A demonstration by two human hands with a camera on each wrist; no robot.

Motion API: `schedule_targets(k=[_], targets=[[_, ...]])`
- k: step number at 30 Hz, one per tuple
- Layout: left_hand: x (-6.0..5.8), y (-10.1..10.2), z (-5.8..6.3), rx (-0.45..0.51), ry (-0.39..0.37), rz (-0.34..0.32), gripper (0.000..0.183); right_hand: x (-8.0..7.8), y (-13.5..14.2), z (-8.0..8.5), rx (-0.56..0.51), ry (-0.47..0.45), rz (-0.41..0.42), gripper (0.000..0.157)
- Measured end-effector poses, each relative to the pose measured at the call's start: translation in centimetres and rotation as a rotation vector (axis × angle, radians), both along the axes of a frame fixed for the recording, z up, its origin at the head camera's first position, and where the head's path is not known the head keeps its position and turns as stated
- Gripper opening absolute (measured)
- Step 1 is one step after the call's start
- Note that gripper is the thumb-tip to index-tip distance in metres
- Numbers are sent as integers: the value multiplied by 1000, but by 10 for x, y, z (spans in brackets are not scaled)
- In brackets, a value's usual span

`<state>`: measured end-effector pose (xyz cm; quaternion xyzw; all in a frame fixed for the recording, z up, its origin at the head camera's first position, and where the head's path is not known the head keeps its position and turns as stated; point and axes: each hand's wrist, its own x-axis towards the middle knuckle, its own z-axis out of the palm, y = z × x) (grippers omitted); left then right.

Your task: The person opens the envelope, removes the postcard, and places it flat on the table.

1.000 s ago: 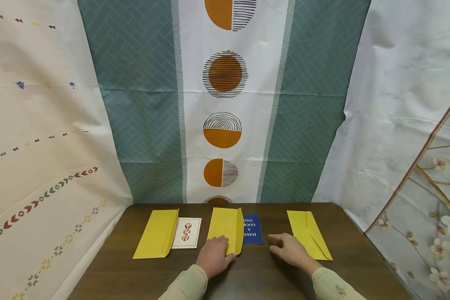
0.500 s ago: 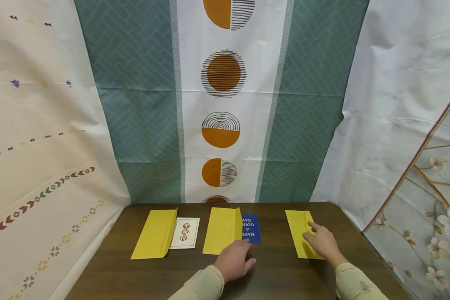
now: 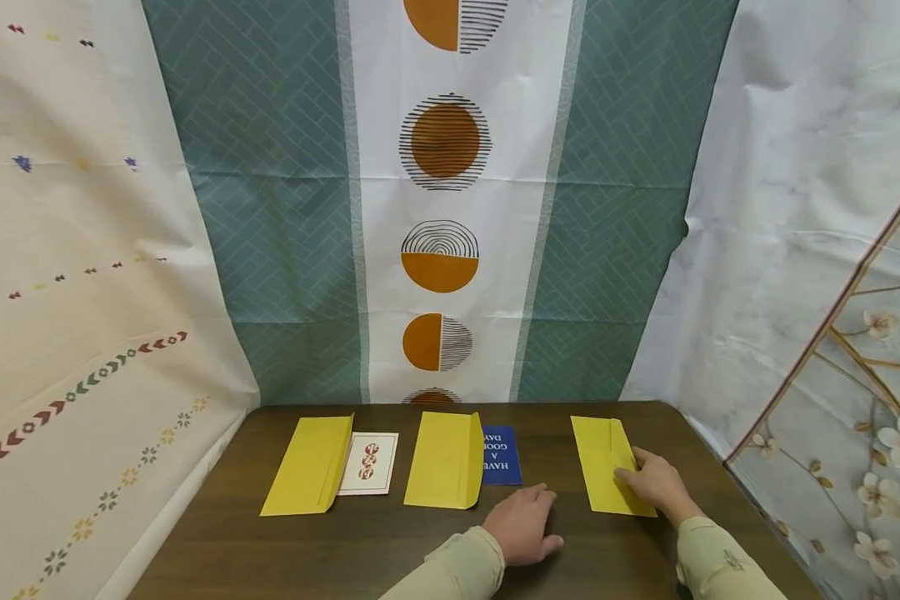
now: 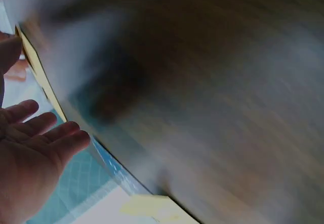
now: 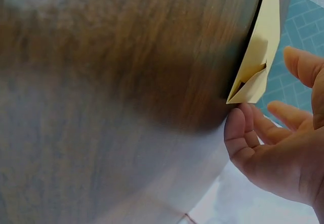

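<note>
My right hand (image 3: pixel 656 483) is at the right edge of the rightmost yellow envelope (image 3: pixel 598 467), its thumb over the paper and its fingers along the side. In the right wrist view the envelope's flap (image 5: pixel 255 84) stands slightly lifted, and thumb and fingers are apart near its corner. My left hand (image 3: pixel 521 525) is low over the table with fingers extended, between the middle yellow envelope (image 3: pixel 438 458) and the right one. In the left wrist view its fingers (image 4: pixel 61 138) are loosely straight with nothing held. A blue card (image 3: pixel 501 456) with upside-down lettering lies partly under the middle envelope.
On the left of the dark wooden table (image 3: pixel 292 554) lies another yellow envelope (image 3: pixel 307 467). Beside it is a white card (image 3: pixel 370 463) with red characters. Patterned cloths, including a green-and-white curtain (image 3: pixel 285 250), hang around the back and sides.
My left hand has left the middle envelope and moved right. My right hand has moved right, across the right envelope to its far edge.
</note>
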<state>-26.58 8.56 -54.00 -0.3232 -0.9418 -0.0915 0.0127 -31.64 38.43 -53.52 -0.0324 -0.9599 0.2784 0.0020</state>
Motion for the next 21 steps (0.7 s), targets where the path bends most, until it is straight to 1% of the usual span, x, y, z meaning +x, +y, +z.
schedule_targets(k=[4, 8, 15, 17, 21], targets=[[0, 17, -4, -45, -28, 25, 69, -2, -4, 0, -6, -18, 1, 80], [-2, 28, -7, -83, -51, 57, 76, -6, -15, 0, -22, -18, 0, 77], [-4, 42, -9, -99, -153, 121, 87, -16, -40, -1, 2, -18, -8, 69], [-4, 45, -10, -104, -173, 136, 88, -16, -46, -2, 16, -19, -5, 67], [-3, 49, -12, -132, -181, 169, 89, -16, -56, -2, 48, -18, 6, 64]])
